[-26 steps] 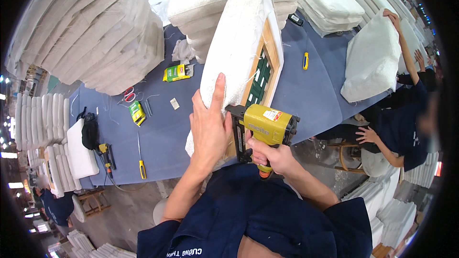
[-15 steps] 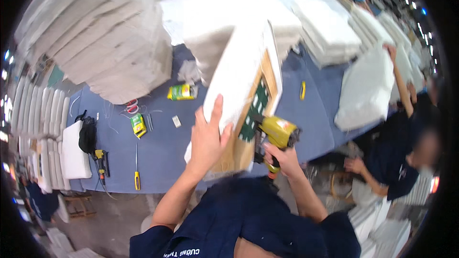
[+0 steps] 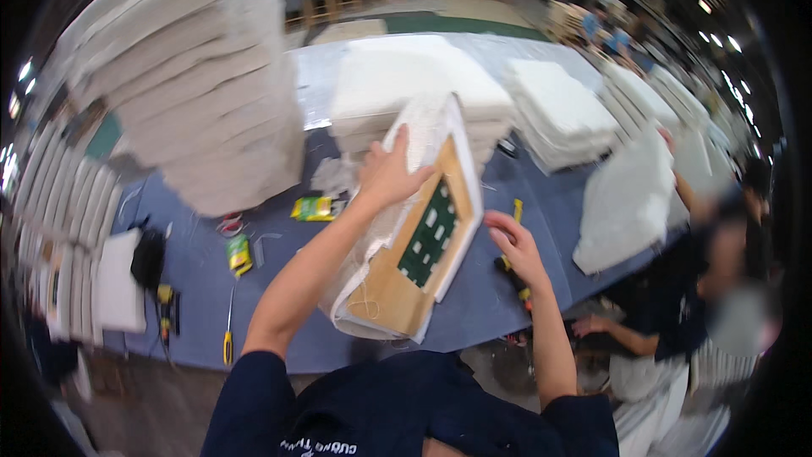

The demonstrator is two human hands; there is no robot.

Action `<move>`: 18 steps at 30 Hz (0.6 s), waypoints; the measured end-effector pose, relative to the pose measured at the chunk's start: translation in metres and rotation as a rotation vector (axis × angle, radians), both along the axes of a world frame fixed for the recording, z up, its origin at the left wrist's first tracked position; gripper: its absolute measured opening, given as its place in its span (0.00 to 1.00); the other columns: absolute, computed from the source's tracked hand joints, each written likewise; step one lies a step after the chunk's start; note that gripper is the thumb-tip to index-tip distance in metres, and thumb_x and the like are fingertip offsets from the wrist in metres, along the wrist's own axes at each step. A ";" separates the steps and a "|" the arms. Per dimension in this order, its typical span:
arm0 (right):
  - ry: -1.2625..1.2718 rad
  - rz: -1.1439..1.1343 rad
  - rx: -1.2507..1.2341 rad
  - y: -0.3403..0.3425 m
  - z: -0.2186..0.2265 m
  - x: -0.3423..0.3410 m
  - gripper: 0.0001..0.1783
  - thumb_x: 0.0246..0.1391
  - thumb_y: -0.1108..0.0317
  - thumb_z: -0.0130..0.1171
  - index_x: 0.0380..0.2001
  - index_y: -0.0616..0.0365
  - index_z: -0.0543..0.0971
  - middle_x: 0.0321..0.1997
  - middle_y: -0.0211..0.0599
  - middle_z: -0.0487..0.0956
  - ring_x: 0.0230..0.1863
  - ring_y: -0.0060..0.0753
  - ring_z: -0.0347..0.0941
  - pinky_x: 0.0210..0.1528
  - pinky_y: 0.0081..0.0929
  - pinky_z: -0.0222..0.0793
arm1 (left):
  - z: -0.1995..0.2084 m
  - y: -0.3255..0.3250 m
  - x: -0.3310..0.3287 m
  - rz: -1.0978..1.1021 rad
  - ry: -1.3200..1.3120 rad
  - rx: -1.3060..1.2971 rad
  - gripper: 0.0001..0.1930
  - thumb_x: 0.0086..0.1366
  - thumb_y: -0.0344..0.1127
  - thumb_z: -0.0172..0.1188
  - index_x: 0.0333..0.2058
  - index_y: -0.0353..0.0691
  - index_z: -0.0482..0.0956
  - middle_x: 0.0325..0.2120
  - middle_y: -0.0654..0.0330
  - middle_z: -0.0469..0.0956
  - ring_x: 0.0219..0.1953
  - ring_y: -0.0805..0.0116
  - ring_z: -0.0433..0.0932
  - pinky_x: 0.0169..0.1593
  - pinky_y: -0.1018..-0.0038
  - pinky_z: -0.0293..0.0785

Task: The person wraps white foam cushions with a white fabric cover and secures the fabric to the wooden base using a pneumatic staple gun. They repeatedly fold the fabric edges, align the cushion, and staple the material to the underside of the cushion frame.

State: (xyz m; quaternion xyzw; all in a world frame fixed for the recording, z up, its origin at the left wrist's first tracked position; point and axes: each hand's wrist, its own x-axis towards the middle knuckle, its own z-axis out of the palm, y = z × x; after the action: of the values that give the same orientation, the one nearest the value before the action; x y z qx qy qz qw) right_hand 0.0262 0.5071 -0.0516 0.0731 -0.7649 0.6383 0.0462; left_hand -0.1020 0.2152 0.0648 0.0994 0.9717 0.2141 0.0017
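The left hand (image 3: 391,176) spreads wide on a white-fabric, wood-backed cushion (image 3: 385,275) tilted near the blue-topped desk's (image 3: 554,237) front edge, while the right hand (image 3: 513,247), loosely open, hovers just beside the cushion's right edge, with open desk beyond.

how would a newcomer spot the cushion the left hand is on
Find the blue table, then the white cushion stack at its far middle. In front, the left hand rests on an upholstered cushion. Unlike the stacked ones, it bares a wooden frame around green webbing.
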 end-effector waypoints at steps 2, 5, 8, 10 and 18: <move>0.123 0.049 -0.165 -0.047 0.117 0.044 0.21 0.71 0.59 0.61 0.57 0.66 0.82 0.54 0.40 0.86 0.55 0.30 0.81 0.61 0.32 0.75 | -0.025 0.019 -0.001 -0.075 0.205 0.002 0.53 0.65 0.61 0.67 0.78 0.39 0.54 0.62 0.28 0.71 0.62 0.33 0.75 0.64 0.44 0.72; 1.089 0.454 -0.317 -0.061 0.215 0.086 0.26 0.69 0.47 0.64 0.45 0.64 0.86 0.44 0.47 0.87 0.42 0.51 0.84 0.46 0.47 0.77 | -0.032 0.058 0.030 -0.262 0.437 0.016 0.51 0.63 0.49 0.73 0.78 0.40 0.54 0.45 0.33 0.78 0.45 0.36 0.78 0.50 0.47 0.74; 1.149 0.686 -0.530 -0.078 0.271 0.127 0.20 0.67 0.53 0.67 0.42 0.63 0.87 0.41 0.47 0.86 0.41 0.46 0.83 0.42 0.42 0.78 | -0.018 0.053 0.096 -0.224 0.394 -0.023 0.52 0.62 0.42 0.73 0.79 0.47 0.52 0.52 0.36 0.70 0.49 0.34 0.74 0.54 0.49 0.71; 1.404 0.666 -0.558 -0.090 0.286 0.104 0.21 0.72 0.55 0.63 0.46 0.67 0.87 0.43 0.52 0.86 0.43 0.42 0.84 0.41 0.33 0.81 | -0.006 0.063 0.110 -0.297 0.372 -0.007 0.52 0.62 0.42 0.73 0.79 0.48 0.52 0.54 0.36 0.69 0.53 0.33 0.73 0.56 0.50 0.70; 1.335 0.369 -0.749 -0.102 0.268 0.119 0.22 0.70 0.57 0.65 0.37 0.72 0.87 0.38 0.48 0.86 0.34 0.38 0.82 0.34 0.30 0.78 | -0.002 0.068 0.149 -0.331 0.366 -0.010 0.58 0.56 0.43 0.78 0.80 0.50 0.51 0.61 0.33 0.64 0.60 0.32 0.69 0.59 0.50 0.67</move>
State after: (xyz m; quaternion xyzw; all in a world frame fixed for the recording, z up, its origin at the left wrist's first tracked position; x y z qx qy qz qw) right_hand 0.1450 0.4047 0.2164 0.5464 -0.2847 0.6720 0.4108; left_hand 0.0474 0.2834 0.0625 0.2943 0.9274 0.1846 -0.1387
